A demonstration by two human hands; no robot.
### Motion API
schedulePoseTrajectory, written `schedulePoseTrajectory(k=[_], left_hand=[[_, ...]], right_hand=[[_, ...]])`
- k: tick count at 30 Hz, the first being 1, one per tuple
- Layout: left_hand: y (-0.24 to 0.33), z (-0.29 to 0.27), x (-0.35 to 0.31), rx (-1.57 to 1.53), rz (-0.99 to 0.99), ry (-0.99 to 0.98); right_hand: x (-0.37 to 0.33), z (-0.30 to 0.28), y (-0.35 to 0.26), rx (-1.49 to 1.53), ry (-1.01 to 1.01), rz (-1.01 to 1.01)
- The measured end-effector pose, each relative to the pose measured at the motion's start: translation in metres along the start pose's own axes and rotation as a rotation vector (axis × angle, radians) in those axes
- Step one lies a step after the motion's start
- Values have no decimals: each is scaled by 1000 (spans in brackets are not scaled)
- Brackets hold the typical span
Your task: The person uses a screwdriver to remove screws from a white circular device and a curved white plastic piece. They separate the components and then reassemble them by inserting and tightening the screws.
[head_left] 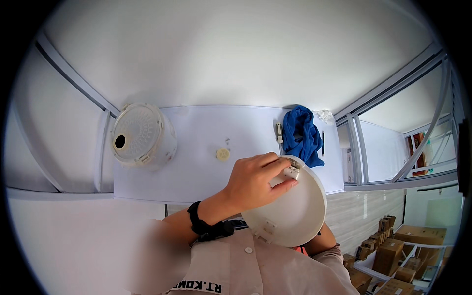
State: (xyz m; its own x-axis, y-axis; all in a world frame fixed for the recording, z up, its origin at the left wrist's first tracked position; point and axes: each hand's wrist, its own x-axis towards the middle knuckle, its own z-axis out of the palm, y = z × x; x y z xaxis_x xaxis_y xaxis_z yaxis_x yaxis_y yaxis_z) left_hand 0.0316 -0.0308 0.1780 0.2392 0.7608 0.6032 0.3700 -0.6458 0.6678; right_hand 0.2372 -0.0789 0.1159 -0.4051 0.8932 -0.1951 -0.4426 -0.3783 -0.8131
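A round white lid-like dish (300, 216) is tilted in front of my body, its hollow side facing up. My left hand (253, 182), with a black watch on its wrist, reaches across to the dish's far rim. Its thumb and fingers close on a small white block-shaped latch (292, 172) there. Another small fitting (268, 227) sits at the near rim. Of my right arm, only a part (322, 240) shows beside the dish; the dish hides my right hand and its fingers.
On the white table (196, 182) stand a white tub (147, 135) at left, a yellowish round cap (222, 154) with small bits beside it, a blue cloth (302, 132), a white tool (279, 132) and a black pen-like stick (323, 142). Cardboard boxes (388, 255) lie at lower right.
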Motion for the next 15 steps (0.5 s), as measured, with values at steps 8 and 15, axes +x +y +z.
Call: schedulePoseTrajectory(k=[8, 15], left_hand=[[-6, 3, -3, -85, -10, 30], [-7, -6, 1, -193, -108, -64]], right_hand=[[7, 1, -4, 32, -8, 16], [21, 0, -12, 66, -4, 50]])
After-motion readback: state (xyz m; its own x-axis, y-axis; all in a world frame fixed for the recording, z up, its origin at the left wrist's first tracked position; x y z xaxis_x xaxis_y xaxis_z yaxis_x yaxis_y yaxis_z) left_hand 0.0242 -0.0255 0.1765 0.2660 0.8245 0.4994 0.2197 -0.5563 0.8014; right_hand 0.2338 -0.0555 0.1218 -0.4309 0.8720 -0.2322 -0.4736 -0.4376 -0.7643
